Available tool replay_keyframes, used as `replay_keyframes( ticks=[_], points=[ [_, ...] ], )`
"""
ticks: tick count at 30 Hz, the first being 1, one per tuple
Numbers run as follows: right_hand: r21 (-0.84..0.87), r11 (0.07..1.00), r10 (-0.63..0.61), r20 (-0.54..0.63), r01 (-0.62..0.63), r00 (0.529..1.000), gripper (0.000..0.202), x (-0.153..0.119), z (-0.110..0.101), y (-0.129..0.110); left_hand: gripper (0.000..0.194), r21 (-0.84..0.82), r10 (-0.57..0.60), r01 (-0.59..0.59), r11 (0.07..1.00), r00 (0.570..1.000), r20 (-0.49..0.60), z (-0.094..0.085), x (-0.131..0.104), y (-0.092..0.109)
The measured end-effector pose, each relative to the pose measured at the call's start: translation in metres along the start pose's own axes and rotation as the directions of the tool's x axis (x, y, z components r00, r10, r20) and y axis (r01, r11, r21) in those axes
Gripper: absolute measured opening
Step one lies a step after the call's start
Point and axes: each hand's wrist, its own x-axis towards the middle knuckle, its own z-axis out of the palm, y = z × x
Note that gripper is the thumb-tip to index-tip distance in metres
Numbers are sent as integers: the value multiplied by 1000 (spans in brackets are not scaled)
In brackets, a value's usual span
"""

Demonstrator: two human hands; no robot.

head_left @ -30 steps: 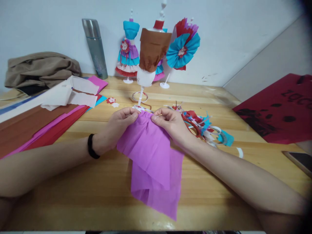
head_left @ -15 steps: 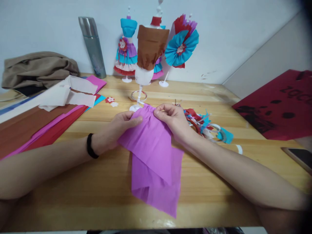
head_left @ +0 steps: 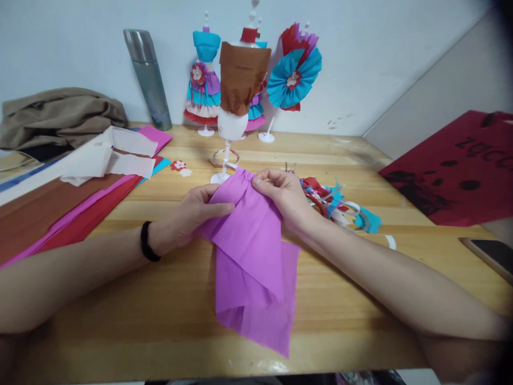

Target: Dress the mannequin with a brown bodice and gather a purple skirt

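A purple sheet of crepe paper (head_left: 252,256) hangs from both hands over the table, gathered into small pleats along its top edge. My left hand (head_left: 196,211) pinches its left side, thumb lying on top and fingers behind. At the pleats, my right hand (head_left: 278,192) grips the top edge between thumb and fingers. Just beyond the paper stands a small white mannequin (head_left: 233,125) wrapped in a brown paper top (head_left: 245,77) with a red neck band. A roll of tape (head_left: 226,156) lies behind the mannequin's base.
Dressed mannequins, one in a blue top (head_left: 206,48), one with a blue paper fan (head_left: 294,80), stand by the wall. A flask (head_left: 148,80) and stacked paper sheets (head_left: 96,187) are left. Paper scraps (head_left: 332,200), a red bag (head_left: 452,171) and a phone (head_left: 489,256) lie right.
My left thumb has shifted slightly down on the purple crepe paper, and the sheet's upper left fold has moved a little. Both hands keep their grip. The whole view has shifted slightly.
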Motion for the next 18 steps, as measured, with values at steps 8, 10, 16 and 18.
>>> replay_keyframes(
  ticks=[8,10,16,18],
  points=[
    [8,1000,24,0,-24,1000,32,2,-2,0,43,-28,23,-22,999,999,37,-3,2,1],
    [2,1000,21,-1,-21,1000,32,2,-2,1,44,-6,45,-45,999,998,46,-5,3,0],
    [2,1000,15,-6,-15,1000,30,2,-2,-1,28,150,30,-50,987,990,135,-3,-1,1],
    [6,1000,15,-5,-15,1000,30,2,-2,-1,27,204,-11,-13,979,993,115,0,-2,1]
  ],
)
